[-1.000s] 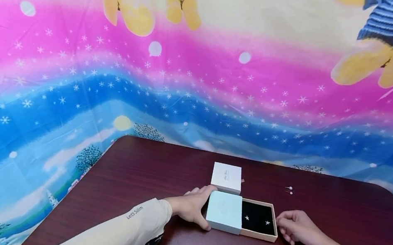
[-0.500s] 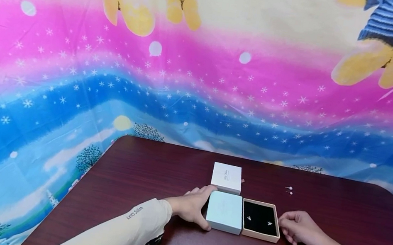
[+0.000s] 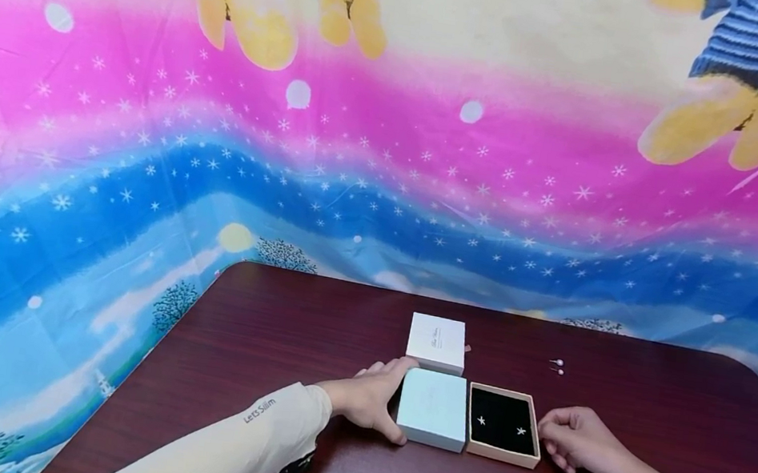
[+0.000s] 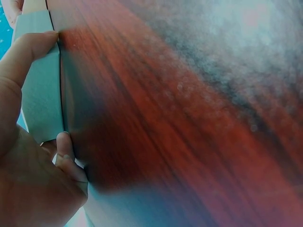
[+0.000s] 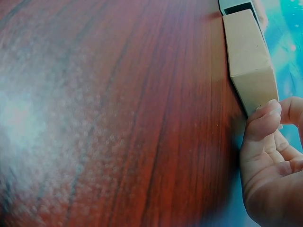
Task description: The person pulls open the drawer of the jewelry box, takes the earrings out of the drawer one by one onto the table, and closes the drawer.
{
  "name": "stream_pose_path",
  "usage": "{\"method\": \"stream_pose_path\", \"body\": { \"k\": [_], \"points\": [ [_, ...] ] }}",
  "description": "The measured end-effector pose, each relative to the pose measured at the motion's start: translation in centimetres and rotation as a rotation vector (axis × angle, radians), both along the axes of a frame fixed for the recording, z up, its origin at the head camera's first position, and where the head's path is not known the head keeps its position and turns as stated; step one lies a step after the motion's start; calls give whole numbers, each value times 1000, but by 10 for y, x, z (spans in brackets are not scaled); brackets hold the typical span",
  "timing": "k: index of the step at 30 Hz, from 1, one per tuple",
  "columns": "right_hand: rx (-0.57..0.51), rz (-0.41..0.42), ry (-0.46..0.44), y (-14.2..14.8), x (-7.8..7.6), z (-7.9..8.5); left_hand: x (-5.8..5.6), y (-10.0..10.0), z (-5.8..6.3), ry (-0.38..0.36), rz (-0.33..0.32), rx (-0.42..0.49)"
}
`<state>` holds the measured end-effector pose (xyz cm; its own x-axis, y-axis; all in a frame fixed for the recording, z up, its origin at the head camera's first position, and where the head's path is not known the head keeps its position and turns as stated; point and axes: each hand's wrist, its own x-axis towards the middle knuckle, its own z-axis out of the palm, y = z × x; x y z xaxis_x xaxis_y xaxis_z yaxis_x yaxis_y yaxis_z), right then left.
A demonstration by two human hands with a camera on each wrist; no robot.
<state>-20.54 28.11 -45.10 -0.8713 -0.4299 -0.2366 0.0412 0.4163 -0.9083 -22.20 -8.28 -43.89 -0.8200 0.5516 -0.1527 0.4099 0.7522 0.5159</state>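
Note:
My left hand [image 3: 370, 401] grips the mint-coloured box sleeve [image 3: 433, 407] from its left side, thumb on the near face and fingers at the far side; the left wrist view shows the thumb across the sleeve's pale green side [image 4: 42, 94]. Right beside the sleeve's open end lies its shallow tan drawer [image 3: 502, 455], lined in black. Two small star earrings [image 3: 481, 420] sit on the lining. At the drawer's right end, my right hand [image 3: 579, 442] pinches with thumb and forefinger [image 5: 291, 111]; the fingers hide the pinched spot. A dark opening shows in the sleeve in the right wrist view.
Behind the mint sleeve stands a white box [image 3: 437, 340] with printed lettering and a small pinkish tab on its right. Two pearl earrings [image 3: 556, 371] lie on the dark wooden table [image 3: 310, 316] at the back right. A printed cloth [image 3: 390, 157] hangs behind the table.
The right hand has moved slightly right with the drawer, which has come from partly inside the sleeve to fully outside it. The left hand and sleeve have stayed put.

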Motion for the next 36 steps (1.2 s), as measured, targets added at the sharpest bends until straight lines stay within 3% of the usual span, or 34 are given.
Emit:
{"method": "stream_pose_path", "body": {
  "k": [36],
  "points": [
    [22,6,-23,5,1,2,2,0,1,-7,-3,8]
  ]
}}
